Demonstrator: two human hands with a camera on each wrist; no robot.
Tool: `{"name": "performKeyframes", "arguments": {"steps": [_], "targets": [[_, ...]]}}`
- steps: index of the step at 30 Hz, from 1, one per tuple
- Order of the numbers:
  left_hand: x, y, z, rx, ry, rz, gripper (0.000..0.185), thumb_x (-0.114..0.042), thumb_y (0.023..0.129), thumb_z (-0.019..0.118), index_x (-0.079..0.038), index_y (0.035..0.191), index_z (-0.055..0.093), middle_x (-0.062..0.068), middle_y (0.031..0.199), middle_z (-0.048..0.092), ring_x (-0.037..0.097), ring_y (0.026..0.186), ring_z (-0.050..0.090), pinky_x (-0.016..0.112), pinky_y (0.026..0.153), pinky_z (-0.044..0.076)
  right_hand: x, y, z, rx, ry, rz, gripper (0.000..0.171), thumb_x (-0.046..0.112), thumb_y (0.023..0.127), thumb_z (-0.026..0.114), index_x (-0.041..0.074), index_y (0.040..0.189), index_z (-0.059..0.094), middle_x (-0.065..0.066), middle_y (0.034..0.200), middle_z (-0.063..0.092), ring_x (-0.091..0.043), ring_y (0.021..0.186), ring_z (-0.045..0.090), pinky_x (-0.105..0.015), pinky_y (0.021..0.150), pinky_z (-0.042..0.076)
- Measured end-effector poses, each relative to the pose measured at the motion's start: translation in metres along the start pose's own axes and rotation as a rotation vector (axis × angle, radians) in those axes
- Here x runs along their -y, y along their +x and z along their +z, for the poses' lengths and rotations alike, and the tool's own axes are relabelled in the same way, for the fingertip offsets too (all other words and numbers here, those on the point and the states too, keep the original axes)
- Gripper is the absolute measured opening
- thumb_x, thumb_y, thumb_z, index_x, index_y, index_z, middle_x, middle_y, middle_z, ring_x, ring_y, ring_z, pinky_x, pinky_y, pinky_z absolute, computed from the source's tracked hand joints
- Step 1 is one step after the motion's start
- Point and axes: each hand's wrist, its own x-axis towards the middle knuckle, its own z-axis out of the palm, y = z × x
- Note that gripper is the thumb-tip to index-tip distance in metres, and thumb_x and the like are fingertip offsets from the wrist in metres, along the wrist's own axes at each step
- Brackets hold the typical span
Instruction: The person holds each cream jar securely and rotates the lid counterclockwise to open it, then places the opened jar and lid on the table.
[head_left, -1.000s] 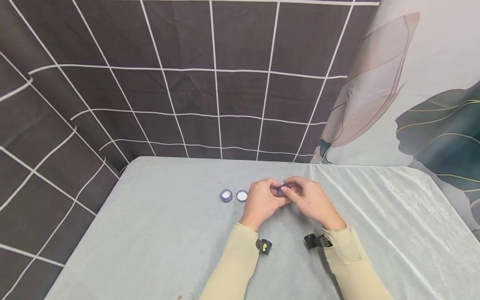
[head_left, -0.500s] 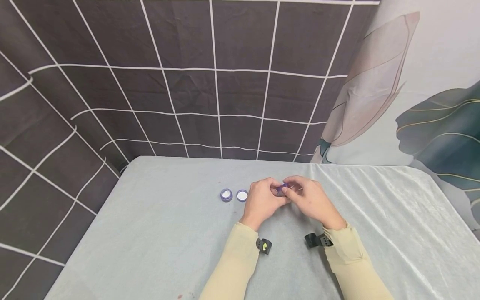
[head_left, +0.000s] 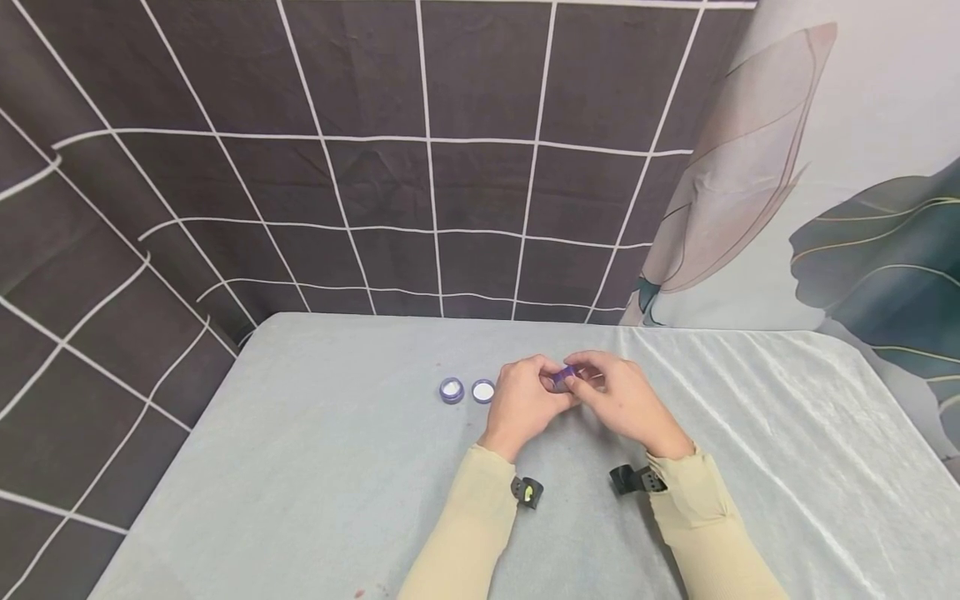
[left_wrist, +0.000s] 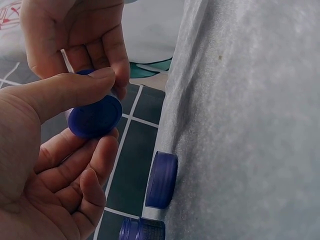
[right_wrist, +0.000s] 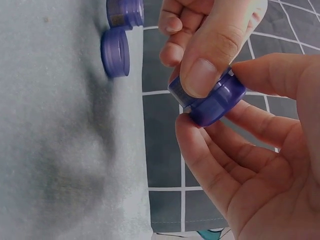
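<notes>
Both hands meet over the middle of the table and hold one small round purple jar [head_left: 566, 376] between them. My left hand [head_left: 546, 385] pinches it with thumb on top and curled fingers below; the jar's flat purple end [left_wrist: 95, 117] shows in the left wrist view. My right hand [head_left: 581, 382] curls its fingers round the jar's other end [right_wrist: 212, 102]. Most of the jar is hidden by fingers in the head view.
Left of the hands, a purple lid [head_left: 483, 391] and a second small purple jar [head_left: 452, 390] lie side by side on the pale grey tablecloth [head_left: 337, 467]. A dark grid-patterned curtain [head_left: 375, 167] hangs behind the table, with a leaf-print one at right.
</notes>
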Motion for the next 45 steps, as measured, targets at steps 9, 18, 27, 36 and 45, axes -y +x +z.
{"name": "performKeyframes", "arguments": {"steps": [9,18,27,36,45], "targets": [[-0.0007,0.0,-0.001,-0.001,0.004,0.004,0.035,-0.03,0.07,0.091,-0.013,0.097,0.077,-0.01,0.076,0.07,-0.001,0.069,0.058,0.019,0.064,0.047,0.0002,0.0003,-0.0004,0.0,0.001,-0.017,0.026,0.01,0.092,0.066,-0.001,0.116,0.068,-0.01,0.103,0.073,-0.021,0.086,0.072,-0.041,0.078,0.057],[-0.0005,-0.0006,-0.0008,0.0,0.001,0.012,0.036,-0.03,0.07,0.091,-0.011,0.098,0.076,-0.006,0.08,0.072,0.001,0.07,0.061,0.02,0.066,0.048,-0.0016,-0.0015,-0.0004,0.008,0.004,-0.01,0.027,0.009,0.092,0.065,0.001,0.118,0.067,-0.013,0.11,0.072,-0.022,0.088,0.072,-0.041,0.077,0.057],[-0.0001,0.0001,-0.0001,0.003,0.012,0.015,0.037,-0.032,0.071,0.09,-0.011,0.099,0.076,-0.006,0.081,0.073,0.0,0.07,0.06,0.02,0.066,0.048,-0.0018,-0.0017,-0.0015,0.004,0.008,-0.036,0.027,0.005,0.09,0.064,0.001,0.116,0.067,-0.011,0.107,0.072,-0.023,0.088,0.072,-0.04,0.078,0.057],[0.0003,-0.0011,0.0002,0.008,0.027,0.021,0.038,-0.033,0.072,0.09,-0.011,0.099,0.076,-0.005,0.083,0.073,0.002,0.072,0.062,0.02,0.067,0.048,-0.0023,-0.0011,-0.0003,-0.002,0.001,-0.052,0.028,0.004,0.088,0.064,0.002,0.115,0.067,-0.011,0.107,0.072,-0.025,0.089,0.072,-0.043,0.08,0.056],[0.0001,0.0001,0.0004,0.005,0.019,0.023,0.035,-0.031,0.073,0.09,-0.011,0.098,0.076,-0.007,0.078,0.072,-0.001,0.069,0.06,0.019,0.065,0.048,-0.0032,-0.0008,-0.0013,0.001,0.032,-0.104,0.028,0.0,0.087,0.063,-0.002,0.115,0.067,-0.013,0.111,0.071,-0.025,0.089,0.071,-0.045,0.083,0.056]]}}
